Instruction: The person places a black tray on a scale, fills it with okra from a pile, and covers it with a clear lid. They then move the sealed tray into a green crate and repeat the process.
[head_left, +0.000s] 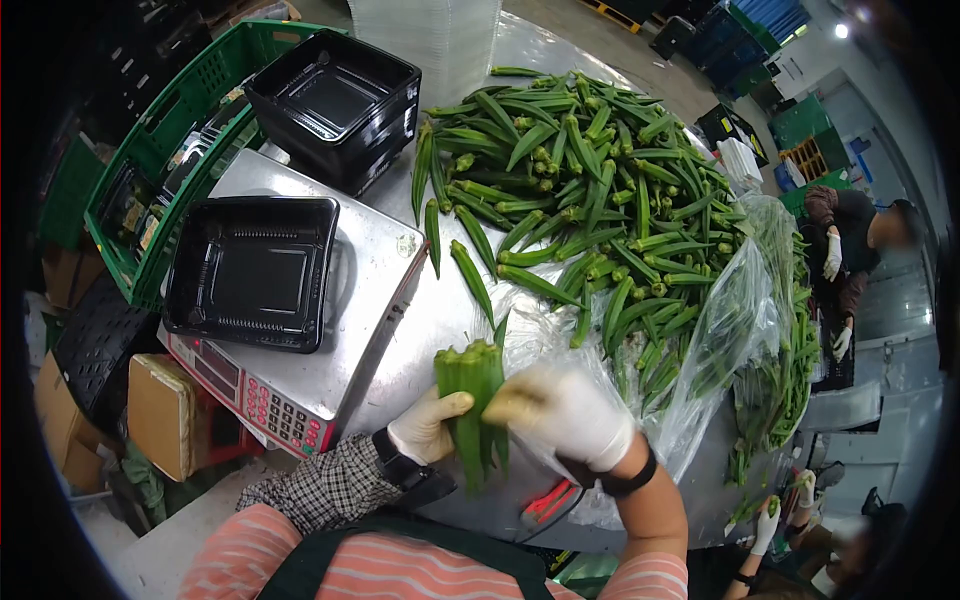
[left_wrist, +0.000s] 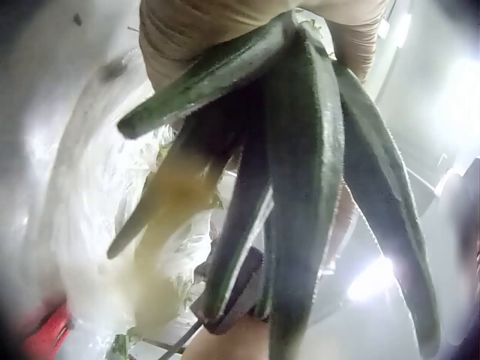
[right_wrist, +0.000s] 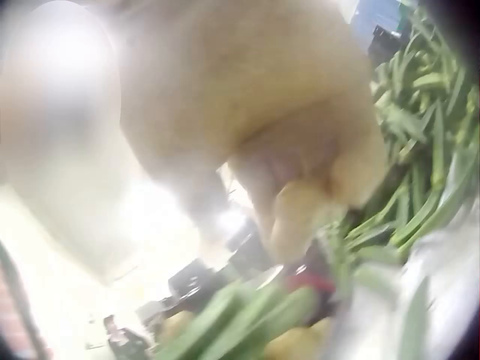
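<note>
My gloved left hand (head_left: 425, 428) grips an upright bunch of okra (head_left: 468, 385), its thumb across the front and the stem ends level at the top. In the left wrist view the okra pods (left_wrist: 304, 172) fan out below the glove, tips downward. Close at the bunch's right side is my gloved right hand (head_left: 575, 415), blurred, with bent fingers and nothing visible in them. Beyond both hands a big heap of loose okra (head_left: 600, 190) covers the table (head_left: 400, 375). To the left, a black plastic tray (head_left: 255, 270) sits on the weighing scale (head_left: 370, 260).
A stack of black trays (head_left: 335, 110) stands behind the scale, beside a green crate (head_left: 135, 225) holding packed trays. Clear plastic sheeting (head_left: 725, 310) lies along the heap's right side. A red-handled tool (head_left: 550, 503) rests near the front edge. Other people work at the right.
</note>
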